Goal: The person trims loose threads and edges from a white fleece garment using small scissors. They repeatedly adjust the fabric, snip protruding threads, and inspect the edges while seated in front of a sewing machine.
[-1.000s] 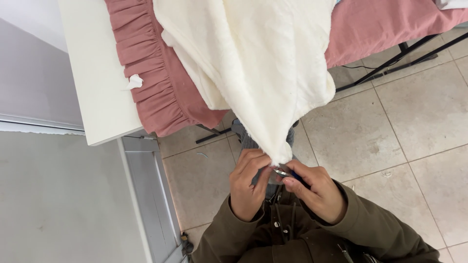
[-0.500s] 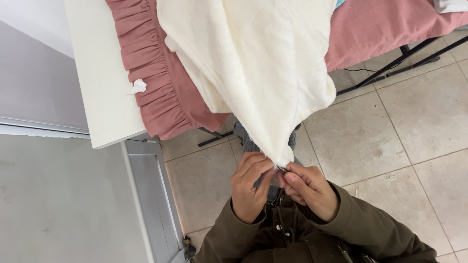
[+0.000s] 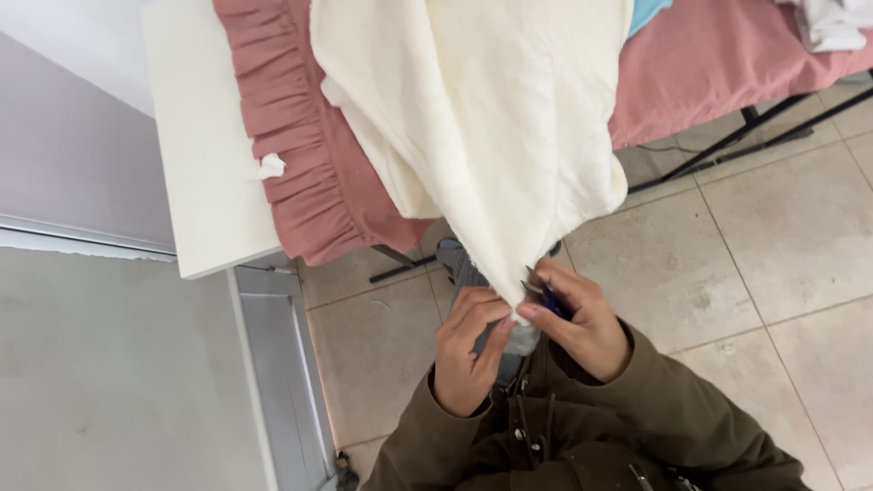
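We held the hanging tip of the cream cloth (image 3: 473, 136) just in front of our chest, where it came down off the table edge to a narrow point between our two hands. Our left hand (image 3: 468, 350) pinched that tip from below, thumb and fingers closed on the fabric, while our right hand (image 3: 582, 318) was wrapped around a small pair of blue-handled snips (image 3: 541, 293), their metal blades set right against the cloth's lowest edge. To do this well, we judged the fabric had to be kept taut and the blades laid only on a stray thread or the seam's very edge, not the weave itself. The cloth looked soft, thick and slightly nubbly, falling in loose folds. Behind it lay a dusty-pink ruffled cover (image 3: 300, 155), gathered into tight pleats, draped over a table on a black folding frame (image 3: 727, 155). Beside it sat a flat white board (image 3: 195, 182), and below were matte grey floor tiles (image 3: 755, 264).
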